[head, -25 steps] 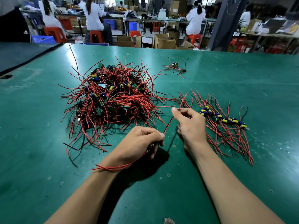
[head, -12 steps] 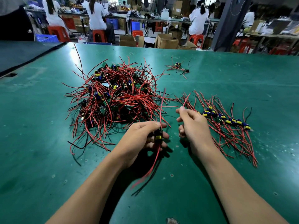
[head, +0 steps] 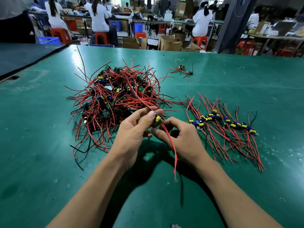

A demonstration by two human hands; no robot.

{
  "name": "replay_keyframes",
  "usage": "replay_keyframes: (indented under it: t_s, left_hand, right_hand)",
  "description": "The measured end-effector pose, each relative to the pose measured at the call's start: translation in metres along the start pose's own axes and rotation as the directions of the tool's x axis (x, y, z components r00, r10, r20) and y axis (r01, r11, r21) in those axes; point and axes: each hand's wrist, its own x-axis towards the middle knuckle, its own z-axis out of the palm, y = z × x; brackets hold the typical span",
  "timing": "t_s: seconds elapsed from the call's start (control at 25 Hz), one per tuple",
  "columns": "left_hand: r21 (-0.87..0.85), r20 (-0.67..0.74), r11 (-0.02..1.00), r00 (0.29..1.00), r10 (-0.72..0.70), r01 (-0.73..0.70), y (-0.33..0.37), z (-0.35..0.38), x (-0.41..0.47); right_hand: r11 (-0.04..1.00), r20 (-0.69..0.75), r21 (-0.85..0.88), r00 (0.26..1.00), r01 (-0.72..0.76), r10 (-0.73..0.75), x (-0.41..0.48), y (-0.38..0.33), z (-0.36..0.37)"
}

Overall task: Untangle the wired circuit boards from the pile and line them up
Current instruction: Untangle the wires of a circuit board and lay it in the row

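Observation:
A tangled pile of small circuit boards with red and black wires lies on the green table, left of centre. To its right, a row of lined-up boards stretches across, wires fanned toward me. Between them my left hand pinches one wired board with a yellow capacitor, lifted above the table. My right hand grips the same board from the right, fingers curled around its red wires, which hang down toward me.
A small separate clump of boards and wires lies farther back on the table. A dark mat covers the far left. Beyond the table's far edge are cardboard boxes, red stools and several seated people at benches.
My left hand lifted the board up and right, out in front of the pile. My right hand moved in from the row and took hold of its wires.

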Motion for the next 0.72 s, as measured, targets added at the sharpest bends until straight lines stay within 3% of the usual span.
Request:
replay_keyframes:
  t_s: [0.2, 0.28, 0.36, 0.44, 0.6, 0.72]
  left_hand:
    - [-0.065, -0.023, 0.998, 1.000, -0.017, 0.015, 0.003, 0.001, -0.001]
    - [-0.074, -0.013, 0.997, 0.999, -0.040, 0.039, 0.002, 0.001, -0.002]
    - [-0.057, 0.043, 0.994, 0.995, -0.089, 0.091, 0.000, 0.002, -0.004]
    - [-0.064, 0.100, 0.983, 0.981, -0.167, 0.174, -0.001, 0.005, -0.005]
    - [-0.083, 0.219, 0.921, 0.909, -0.355, 0.380, 0.003, 0.010, -0.003]
    - [-0.089, 0.225, 0.935, 0.921, -0.316, 0.343, -0.003, 0.010, -0.005]
  right_hand:
    - [0.924, -0.072, 0.374, 0.991, -0.076, 0.111, 0.004, -0.007, 0.000]
    - [0.761, -0.011, 0.624, 0.972, -0.177, 0.236, 0.008, -0.012, -0.004]
    - [0.564, 0.127, 0.771, 0.938, -0.297, 0.321, 0.010, -0.014, -0.010]
    - [0.497, 0.265, 0.768, 0.907, -0.404, 0.328, 0.010, -0.013, -0.018]
    - [0.536, 0.443, 0.643, 0.836, -0.547, 0.323, 0.007, -0.010, -0.022]
    - [0.546, 0.454, 0.617, 0.823, -0.567, 0.342, 0.007, -0.007, -0.015]
